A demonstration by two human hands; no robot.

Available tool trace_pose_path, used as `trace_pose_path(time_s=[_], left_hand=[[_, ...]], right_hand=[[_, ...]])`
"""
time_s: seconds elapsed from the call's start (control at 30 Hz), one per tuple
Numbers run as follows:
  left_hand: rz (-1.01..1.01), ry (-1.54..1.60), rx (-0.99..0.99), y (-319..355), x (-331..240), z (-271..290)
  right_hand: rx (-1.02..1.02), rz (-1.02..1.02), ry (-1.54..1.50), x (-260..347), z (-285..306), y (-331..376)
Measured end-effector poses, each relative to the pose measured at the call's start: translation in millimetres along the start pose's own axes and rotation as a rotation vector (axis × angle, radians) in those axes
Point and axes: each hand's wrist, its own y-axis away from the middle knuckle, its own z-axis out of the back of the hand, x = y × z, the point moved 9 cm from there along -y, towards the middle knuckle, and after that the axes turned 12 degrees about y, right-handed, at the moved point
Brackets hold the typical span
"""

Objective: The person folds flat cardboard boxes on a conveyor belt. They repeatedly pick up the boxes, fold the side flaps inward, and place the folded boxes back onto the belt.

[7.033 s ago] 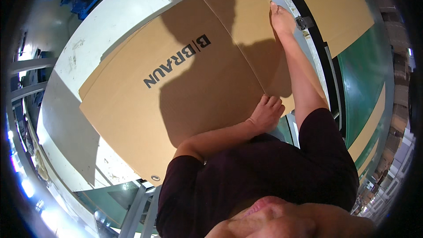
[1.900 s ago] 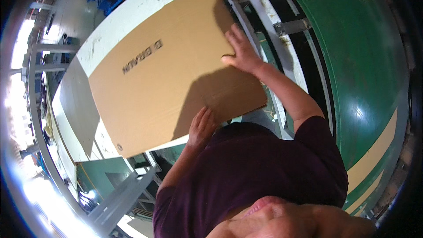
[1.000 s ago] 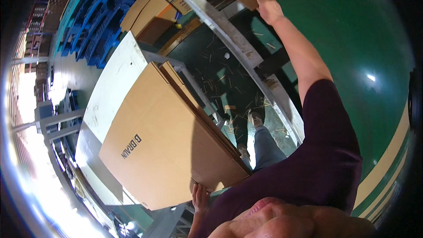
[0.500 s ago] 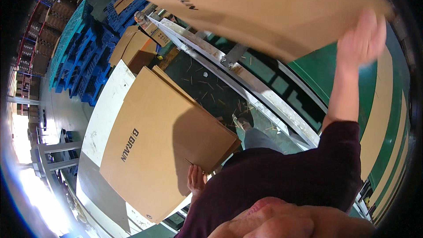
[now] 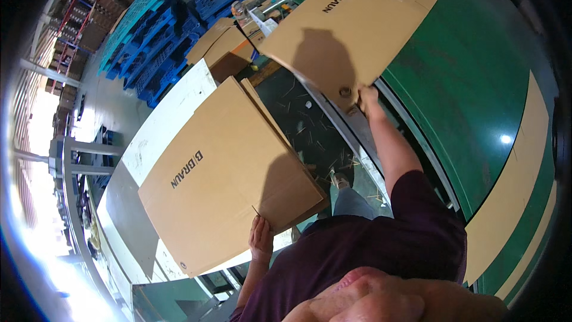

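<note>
My right hand (image 5: 369, 99) grips the near corner of a flat brown cardboard sheet (image 5: 363, 18), beside a round printed mark. This sheet lies tilted across the rail, its far part over the green surface. On the left, a stack of flat cardboard sheets (image 5: 220, 161) rests on a white table. My left hand (image 5: 260, 237) is at the near edge of that stack, with fingers curled over the top sheet beside a short slit. The thumb is hidden. Shadows fall across both the held sheet and the stack.
The white table (image 5: 179, 92) carries the stack. A green surface (image 5: 459, 101) stretches to the right, with pale cardboard strips (image 5: 506, 185) along it. Blue pallets (image 5: 164, 53) and an open cardboard box (image 5: 223, 48) stand at the far left. Scraps litter the dark floor (image 5: 304, 119) between the tables.
My right hand has brought the cardboard sheet down and away from me, from raised near the camera to across the rail and green surface. My left hand stays at the stack's edge.
</note>
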Motion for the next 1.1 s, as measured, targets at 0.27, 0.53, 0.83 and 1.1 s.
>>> trace_pose_path(time_s=[0.27,0.53,0.83,1.1], left_hand=[[0.045,0.061,-0.02,9.5,12.9,-1.4],[0.183,0.249,0.049,12.9,27.3,-18.0],[0.174,0.383,0.013,34.2,32.1,-21.7],[-0.12,0.319,0.101,112.0,-11.1,22.6]], right_hand=[[0.614,0.225,-0.129,153.3,-136.0,178.7],[1.529,-0.057,-0.22,-32.5,-124.9,562.5],[0.964,-0.142,0.02,-119.3,-108.0,570.6],[1.551,-0.557,0.546,-182.1,-76.4,611.5]])
